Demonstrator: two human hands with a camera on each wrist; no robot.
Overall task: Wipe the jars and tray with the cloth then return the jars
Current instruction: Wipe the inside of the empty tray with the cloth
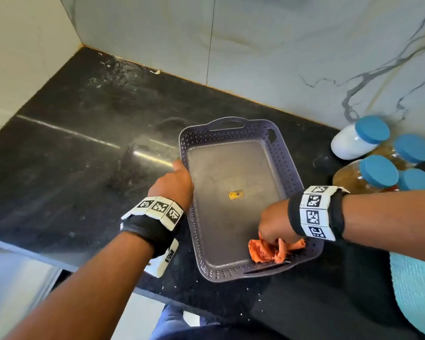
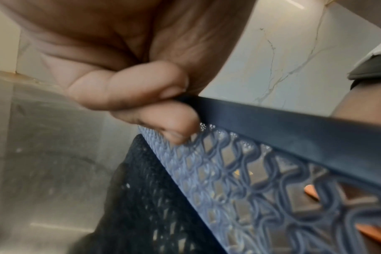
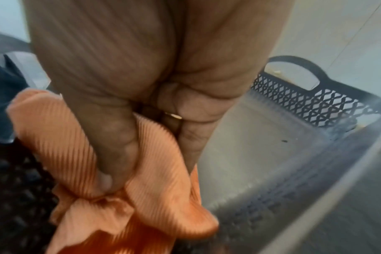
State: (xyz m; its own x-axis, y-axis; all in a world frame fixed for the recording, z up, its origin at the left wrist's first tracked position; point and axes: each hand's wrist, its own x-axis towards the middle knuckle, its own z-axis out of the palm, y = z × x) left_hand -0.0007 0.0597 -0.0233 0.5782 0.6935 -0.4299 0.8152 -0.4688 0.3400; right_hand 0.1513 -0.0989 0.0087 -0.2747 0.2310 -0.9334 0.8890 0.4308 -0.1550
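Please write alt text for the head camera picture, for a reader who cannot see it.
Seen from above, a right hand presses an orange cloth into the near corner of an empty dark perforated tray on a black counter, while the left hand grips the tray's left rim. Blue-lidded jars stand to the right, outside the tray.

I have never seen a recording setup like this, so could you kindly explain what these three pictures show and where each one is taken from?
No machine here: a person wears one camera on the head and one on each wrist. The head view looks down on a dark counter with a purple tray and four blue-lidded jars standing beside it. The left wrist view shows the left hand gripping the tray's rim, fingers curled over it. The right wrist view shows the right hand holding an orange cloth inside the tray's near corner.
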